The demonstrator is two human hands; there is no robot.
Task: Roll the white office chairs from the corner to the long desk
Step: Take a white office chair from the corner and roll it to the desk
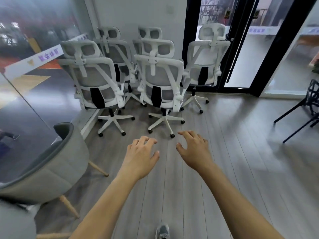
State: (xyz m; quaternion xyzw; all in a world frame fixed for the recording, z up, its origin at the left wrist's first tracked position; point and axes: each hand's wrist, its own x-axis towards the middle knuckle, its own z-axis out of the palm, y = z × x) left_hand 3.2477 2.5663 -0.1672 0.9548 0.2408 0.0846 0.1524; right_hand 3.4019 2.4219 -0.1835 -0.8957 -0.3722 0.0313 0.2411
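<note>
Several white office chairs with grey mesh backs stand packed in the corner, backs toward me. The nearest one [161, 80] is straight ahead, another [94, 78] to its left, a third [206, 64] by the glass door. Two more [119, 49] stand behind them against the wall. My left hand [140, 156] and my right hand [194, 149] are stretched out in front of me over the floor, fingers loosely spread, holding nothing. Both hands are short of the nearest chair's wheeled base [164, 120]. The long desk is not in view.
A grey padded armchair [50, 168] with wooden legs stands close at my left. A black wire-frame chair [309, 104] is at the right edge. A glass wall runs along the left, black-framed glass doors [241, 49] at the back right. Grey plank floor lies under my arms.
</note>
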